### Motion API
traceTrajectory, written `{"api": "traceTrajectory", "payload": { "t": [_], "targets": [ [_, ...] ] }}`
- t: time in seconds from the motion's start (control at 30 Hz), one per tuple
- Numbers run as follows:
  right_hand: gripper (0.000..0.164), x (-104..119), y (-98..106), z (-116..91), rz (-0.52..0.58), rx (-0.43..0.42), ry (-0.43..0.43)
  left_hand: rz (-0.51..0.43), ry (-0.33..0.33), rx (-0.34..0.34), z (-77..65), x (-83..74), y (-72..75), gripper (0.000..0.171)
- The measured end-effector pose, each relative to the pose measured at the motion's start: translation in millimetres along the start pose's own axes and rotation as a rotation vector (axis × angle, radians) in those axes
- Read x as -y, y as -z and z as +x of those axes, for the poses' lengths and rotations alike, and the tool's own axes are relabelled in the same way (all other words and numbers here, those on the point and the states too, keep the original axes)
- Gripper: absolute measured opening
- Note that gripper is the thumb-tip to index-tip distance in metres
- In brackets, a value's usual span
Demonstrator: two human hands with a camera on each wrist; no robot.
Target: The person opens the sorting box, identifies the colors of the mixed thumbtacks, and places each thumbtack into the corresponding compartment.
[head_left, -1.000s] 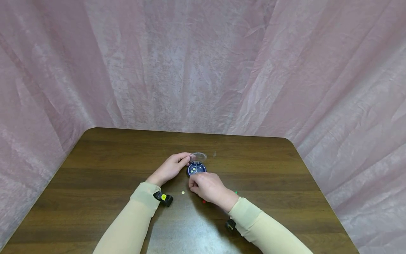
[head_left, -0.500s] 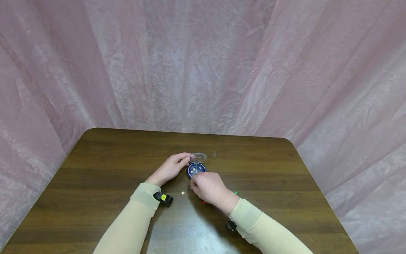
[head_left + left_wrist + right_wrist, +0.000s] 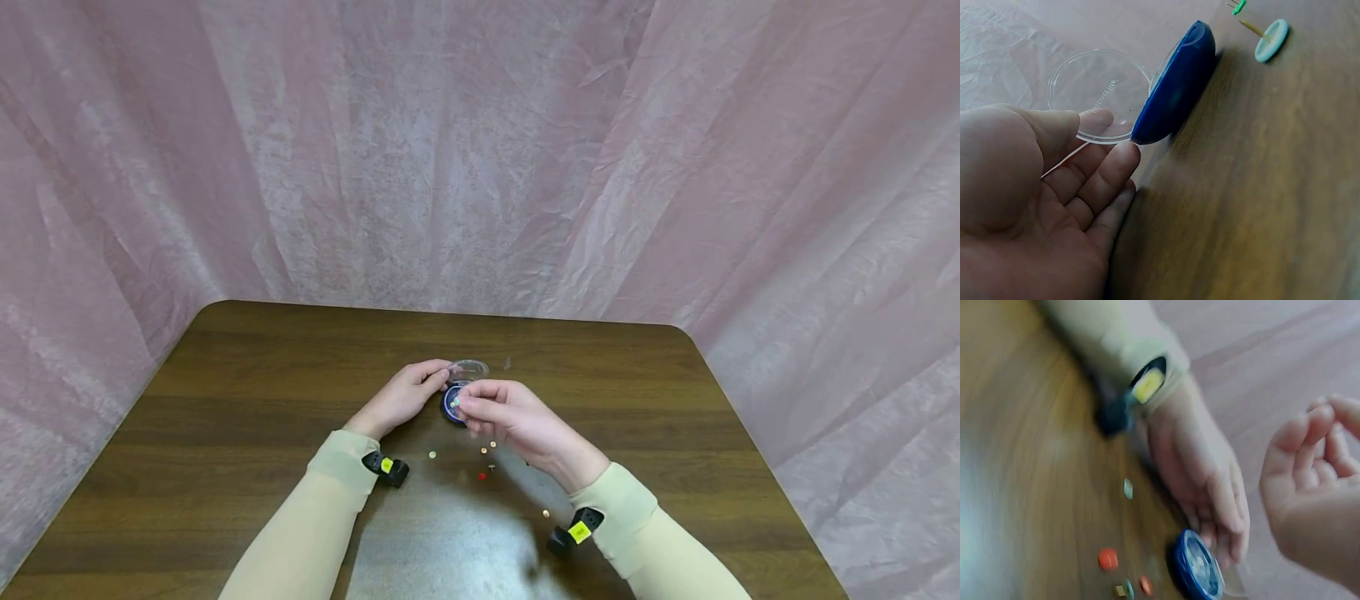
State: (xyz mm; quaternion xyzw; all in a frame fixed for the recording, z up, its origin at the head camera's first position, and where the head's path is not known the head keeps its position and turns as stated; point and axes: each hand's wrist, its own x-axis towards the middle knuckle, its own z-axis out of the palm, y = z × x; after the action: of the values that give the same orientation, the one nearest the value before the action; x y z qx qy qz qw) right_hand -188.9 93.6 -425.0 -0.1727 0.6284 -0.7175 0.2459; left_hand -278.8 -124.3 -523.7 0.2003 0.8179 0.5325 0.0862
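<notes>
A small round blue case (image 3: 448, 408) lies on the table with its clear hinged lid (image 3: 1099, 87) raised. My left hand (image 3: 408, 393) pinches the lid's edge between thumb and index finger, the other fingers near the blue base. Over the case, my right hand (image 3: 517, 417) has thumb and forefinger together with a pale thumbtack (image 3: 457, 402) at their tips; its fingers cover part of the case. Inside the case a light-coloured tack (image 3: 452, 406) shows. A mint thumbtack (image 3: 1272, 40) lies on the table before the case, pin showing.
Several loose tacks lie in front of the case, among them a red one (image 3: 482, 477) and a gold-looking one (image 3: 546, 513) near the right wrist. The brown wooden table (image 3: 300, 358) is backed by a pink curtain (image 3: 450, 167).
My right hand has risen from the tabletop and turned, bringing its fingertips over the case and uncovering tacks below. My left hand has stayed at the lid.
</notes>
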Motion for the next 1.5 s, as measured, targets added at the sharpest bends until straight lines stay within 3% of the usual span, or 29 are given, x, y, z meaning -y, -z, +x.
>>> {"api": "traceTrajectory", "payload": {
  "t": [0.1, 0.23, 0.53, 0.7, 0.8, 0.93, 1.03, 1.17, 1.3, 1.5],
  "targets": [
    [0.011, 6.7, 1.4, -5.3, 0.267, 0.121, 0.041, -0.010, 0.012, -0.001, -0.1, -1.2, -0.6, 0.030],
    [0.013, 16.4, -0.5, -11.5, 0.414, 0.236, 0.095, -0.019, 0.014, -0.001, 0.1, -4.0, -1.7, 0.030],
    [0.016, 26.0, -6.0, -18.3, 0.482, 0.340, 0.147, -0.020, 0.012, -0.005, 1.1, -3.6, -2.2, 0.029],
    [0.014, 24.9, -4.6, -16.6, 0.399, 0.300, 0.132, -0.013, 0.006, -0.010, 0.5, -3.4, -1.8, 0.030],
    [0.014, 22.5, -1.7, -12.8, 0.193, 0.169, 0.102, -0.004, 0.002, -0.016, 0.7, -4.0, -1.7, 0.029],
    [0.019, 15.6, 4.5, -1.8, -0.393, -0.067, 0.095, -0.003, 0.004, -0.020, 0.8, -4.2, -1.9, 0.028],
    [0.011, 8.1, 9.1, 8.6, -0.835, -0.214, 0.117, -0.006, 0.001, -0.011, 0.4, -4.4, -1.9, 0.029],
    [0.006, -2.7, 11.7, 22.3, -1.224, -0.317, 0.178, -0.006, -0.011, -0.008, 0.3, -4.7, -1.3, 0.030],
    [0.009, -12.6, 11.0, 34.7, -1.478, -0.340, 0.251, -0.005, -0.023, -0.014, 0.7, -5.0, -1.1, 0.029],
    [0.010, -22.1, 10.6, 49.3, -1.657, -0.314, 0.288, -0.039, -0.035, -0.002, 1.4, -7.1, -0.9, 0.029]
  ]
}}
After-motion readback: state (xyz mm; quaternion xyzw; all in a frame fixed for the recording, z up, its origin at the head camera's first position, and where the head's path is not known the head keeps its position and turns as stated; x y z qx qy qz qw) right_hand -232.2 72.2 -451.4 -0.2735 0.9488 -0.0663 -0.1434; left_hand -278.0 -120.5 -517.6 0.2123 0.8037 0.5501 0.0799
